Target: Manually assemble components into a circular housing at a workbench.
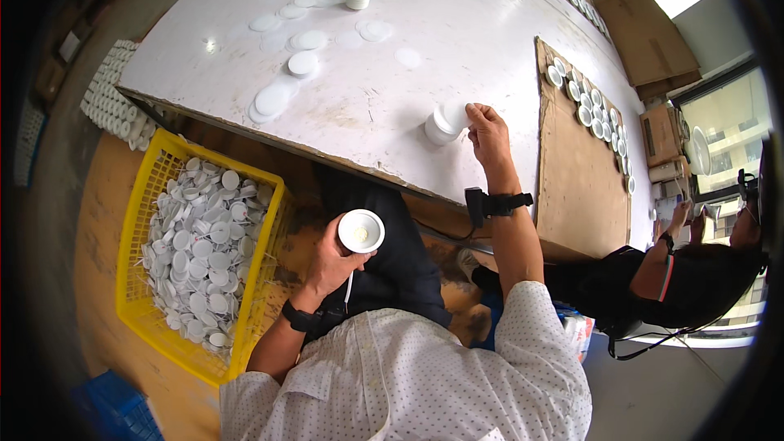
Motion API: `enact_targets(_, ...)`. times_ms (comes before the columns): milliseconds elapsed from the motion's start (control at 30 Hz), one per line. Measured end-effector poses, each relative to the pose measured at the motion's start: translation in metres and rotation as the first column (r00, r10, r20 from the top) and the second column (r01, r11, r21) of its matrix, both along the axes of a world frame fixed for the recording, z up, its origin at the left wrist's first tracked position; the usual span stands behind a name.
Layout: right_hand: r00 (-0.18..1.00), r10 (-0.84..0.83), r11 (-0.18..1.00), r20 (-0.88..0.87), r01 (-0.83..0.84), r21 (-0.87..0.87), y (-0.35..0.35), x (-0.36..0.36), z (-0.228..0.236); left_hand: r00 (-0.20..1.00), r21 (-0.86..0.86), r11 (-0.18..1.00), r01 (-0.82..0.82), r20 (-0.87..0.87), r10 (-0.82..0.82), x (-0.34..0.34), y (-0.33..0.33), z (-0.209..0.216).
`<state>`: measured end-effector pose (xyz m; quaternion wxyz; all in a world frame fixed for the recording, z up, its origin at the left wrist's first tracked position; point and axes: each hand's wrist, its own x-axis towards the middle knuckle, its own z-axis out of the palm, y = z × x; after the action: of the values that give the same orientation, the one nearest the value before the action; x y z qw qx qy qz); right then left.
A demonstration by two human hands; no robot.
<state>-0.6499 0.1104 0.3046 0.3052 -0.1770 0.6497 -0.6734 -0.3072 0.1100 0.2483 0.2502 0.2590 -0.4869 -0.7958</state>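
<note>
- Your left hand (331,263) clasps a round white light fitting (361,231), fingers wrapping its left side (a white cable (349,289) dangles below).
- Your right hand (490,135) pinches a white disc (455,115) by its right edge, over the white stack (439,132).

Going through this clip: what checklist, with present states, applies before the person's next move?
1. Lamp supported: ok, left fingers grasp its side, face up.
2. Lamp's wire hanging free: ok, dangling below it.
3. White disc in contact: ok, right fingers pinch its edge.
4. Disc parted from the white stack underneath: cannot tell, they overlap in this view.
5. Loose discs gathered together: not ok, scattered across the table.
6. Yellow basket upright: ok, holding many round white pieces.
</note>
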Motion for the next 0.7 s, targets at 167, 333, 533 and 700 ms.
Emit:
enact_targets(167, 0.981, 0.006, 0.989, 0.195, 0.024, -0.149, 0.034, 0.017, 0.011, 0.999, -0.016, 0.999, 0.029, 0.018, -0.029, -0.009, -0.001, 0.010)
enact_targets(333, 0.948, 0.064, 0.965, 0.313, 0.022, -0.263, 0.060, 0.043, 0.011, 0.998, -0.033, 0.997, 0.068, -0.005, -0.069, -0.028, 0.000, 0.021)
enact_targets(533, 0.923, 0.087, 0.966, 0.375, 0.014, -0.259, 0.076, 0.066, 0.006, 0.995, -0.013, 0.996, 0.090, -0.048, -0.090, -0.050, 0.002, 0.032)
enact_targets(700, 0.718, 0.083, 0.982, -0.691, -0.178, -0.066, 0.097, 0.104, -0.005, 0.981, -0.007, 0.992, 0.128, -0.147, -0.127, -0.061, 0.001, 0.032)
